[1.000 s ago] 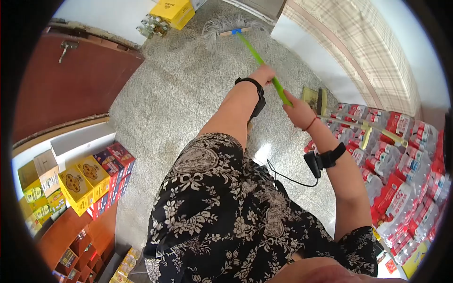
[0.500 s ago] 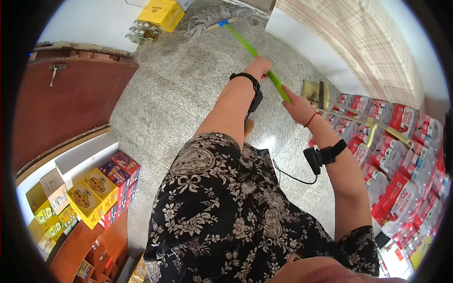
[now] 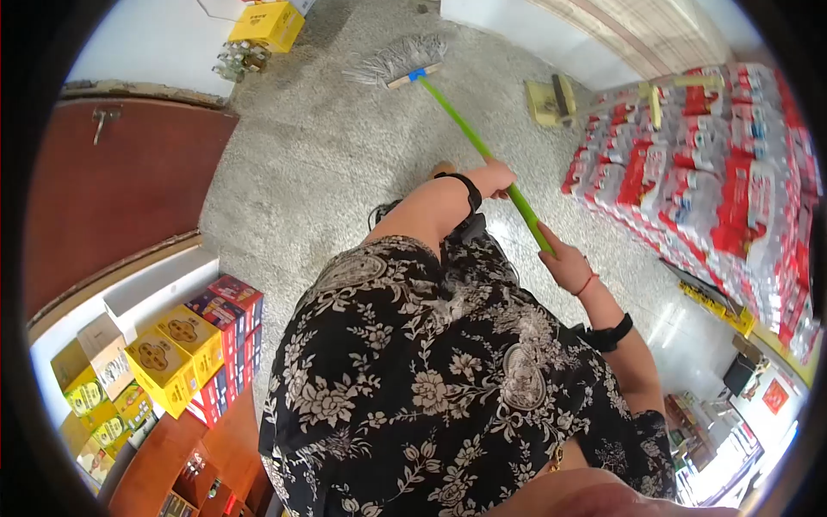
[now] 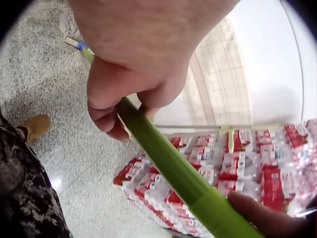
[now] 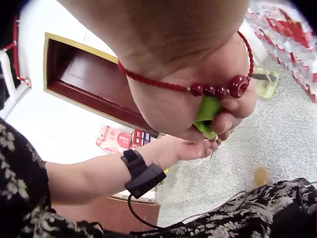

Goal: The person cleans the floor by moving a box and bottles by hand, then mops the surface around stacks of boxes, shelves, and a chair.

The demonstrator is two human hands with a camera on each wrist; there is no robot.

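Observation:
A mop with a long green handle (image 3: pixel 478 142) and a grey stringy head (image 3: pixel 392 62) lies across the speckled floor (image 3: pixel 319 164). My left hand (image 3: pixel 497 179) grips the handle partway down. My right hand (image 3: pixel 564 258) grips the handle's upper end, closer to my body. The left wrist view shows fingers curled round the green handle (image 4: pixel 163 158), my right fingertips (image 4: pixel 262 213) lower on it. In the right wrist view the green handle end (image 5: pixel 208 111) pokes out of my right fist, under a red bead bracelet (image 5: pixel 218 89).
Stacked packs of bottled water (image 3: pixel 715 172) line the right side. A yellow dustpan (image 3: pixel 547 99) lies by them. A yellow box (image 3: pixel 263 21) and small bottles (image 3: pixel 237 59) stand at the far wall. Colourful cartons (image 3: pixel 185 340) sit at left beside a brown door (image 3: pixel 112 181).
The mop head has been drawn back from the far wall toward me. Both hands have come closer to my body, and my view has swung so the water packs fill more of the right side.

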